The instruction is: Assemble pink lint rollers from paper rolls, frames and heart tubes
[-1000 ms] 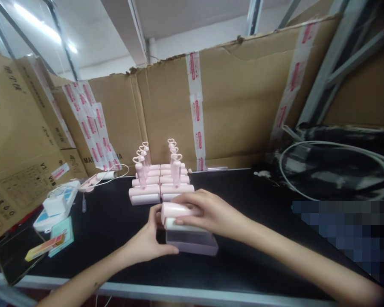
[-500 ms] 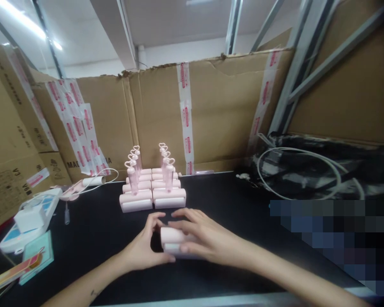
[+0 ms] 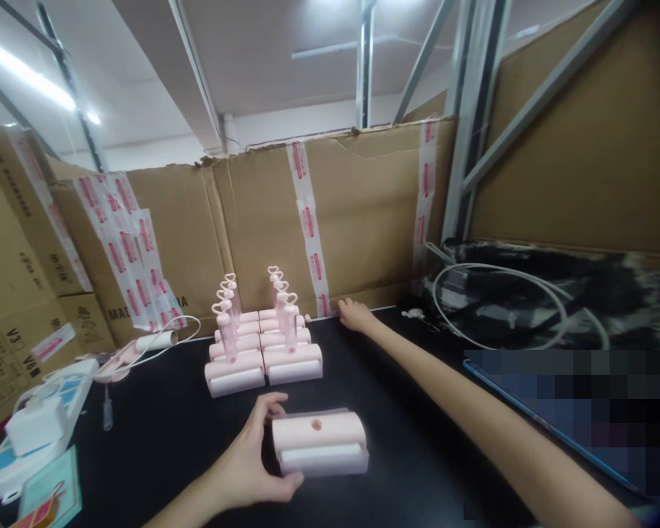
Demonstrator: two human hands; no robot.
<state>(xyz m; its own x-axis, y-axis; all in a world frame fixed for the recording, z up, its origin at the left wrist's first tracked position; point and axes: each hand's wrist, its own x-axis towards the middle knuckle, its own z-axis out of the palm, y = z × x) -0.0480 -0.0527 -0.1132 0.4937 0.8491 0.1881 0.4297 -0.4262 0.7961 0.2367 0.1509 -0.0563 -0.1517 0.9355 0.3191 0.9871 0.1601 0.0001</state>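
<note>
A pale pink lint roller (image 3: 322, 434) without a handle lies on the black table, a small round hole in its top and its white roll facing me. My left hand (image 3: 256, 455) is curved round its left end, thumb at the lower front and fingers behind. Stretched to the table's far edge, my right hand (image 3: 356, 315) has its fingers curled together; what they hold, if anything, is hidden. Beyond my left hand, several pink lint rollers (image 3: 292, 364) stand in two rows, with clear upright handles (image 3: 290, 330) ending in heart-shaped loops.
On the left are a power strip (image 3: 77, 400) with a white plug (image 3: 36, 425), a screwdriver (image 3: 107, 414), a teal card (image 3: 60, 484) and a cable by a white tube (image 3: 157, 340). Cardboard (image 3: 264, 220) walls the back. A black bag (image 3: 610, 301) with a coiled cable lies right.
My right hand has left the loose lint roller and reached forward to the far edge, over the spot where a clear piece lay. My left hand stays at the roller's left end.
</note>
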